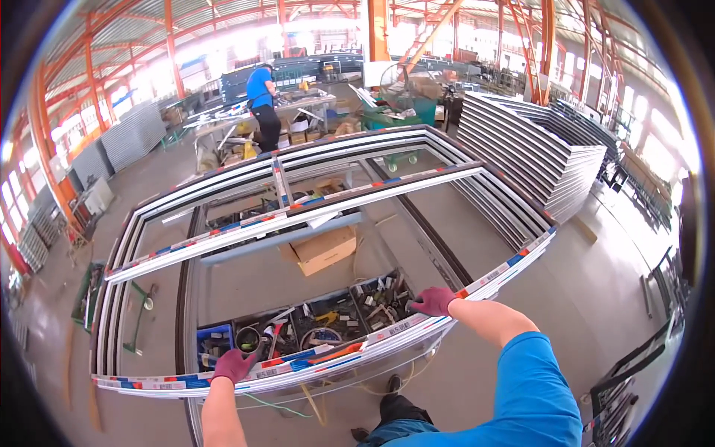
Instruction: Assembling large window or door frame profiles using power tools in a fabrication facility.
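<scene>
A stack of large white window frames lies flat before me, with printed protective film along its bars. My left hand, in a maroon glove, is closed over the near bar toward its left part. Farther right along the same near side, my right hand, gloved alike, also grips the bar, its fingers curled over the inner edge. Below the near opening, beyond both hands, a partitioned tray holds many small dark fittings. An orange-handled tool lies along the near bar between my hands.
Under the frames sit a cardboard box and a blue bin. Stacked frames stand at the far right. A person in a blue shirt stands at a cluttered bench beyond. A green cart is at the left.
</scene>
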A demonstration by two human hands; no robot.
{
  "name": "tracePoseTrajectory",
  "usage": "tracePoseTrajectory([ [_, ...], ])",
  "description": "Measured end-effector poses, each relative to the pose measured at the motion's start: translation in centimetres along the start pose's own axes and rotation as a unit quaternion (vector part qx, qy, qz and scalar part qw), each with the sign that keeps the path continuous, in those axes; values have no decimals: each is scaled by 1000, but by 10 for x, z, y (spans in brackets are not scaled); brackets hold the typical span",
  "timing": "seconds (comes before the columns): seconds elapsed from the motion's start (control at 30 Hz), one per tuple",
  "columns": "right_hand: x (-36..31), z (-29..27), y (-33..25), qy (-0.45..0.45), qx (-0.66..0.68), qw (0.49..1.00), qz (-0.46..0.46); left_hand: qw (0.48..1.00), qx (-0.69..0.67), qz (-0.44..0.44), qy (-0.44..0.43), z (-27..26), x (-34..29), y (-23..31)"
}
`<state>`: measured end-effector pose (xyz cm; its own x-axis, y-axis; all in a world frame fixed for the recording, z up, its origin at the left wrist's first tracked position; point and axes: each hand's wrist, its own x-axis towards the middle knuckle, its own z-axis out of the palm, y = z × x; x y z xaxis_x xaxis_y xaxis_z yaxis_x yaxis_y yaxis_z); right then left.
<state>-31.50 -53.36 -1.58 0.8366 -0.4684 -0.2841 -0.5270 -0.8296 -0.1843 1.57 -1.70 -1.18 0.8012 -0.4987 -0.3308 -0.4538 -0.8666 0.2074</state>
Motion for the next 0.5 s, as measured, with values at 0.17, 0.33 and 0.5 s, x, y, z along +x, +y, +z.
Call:
tracePoseTrajectory([
  [0.17, -1, -9, -8, -51, 5, 998, 28, 1000, 6, -9, -12, 0, 3, -3],
  [0.33, 2, -5, -7, -27, 2, 1000, 16, 1000, 17, -14, -19, 2, 5, -6],
  [0.5, 3, -3, -4, -22, -3, 1000, 10, 999, 21, -13, -27, 1, 5, -5],
])
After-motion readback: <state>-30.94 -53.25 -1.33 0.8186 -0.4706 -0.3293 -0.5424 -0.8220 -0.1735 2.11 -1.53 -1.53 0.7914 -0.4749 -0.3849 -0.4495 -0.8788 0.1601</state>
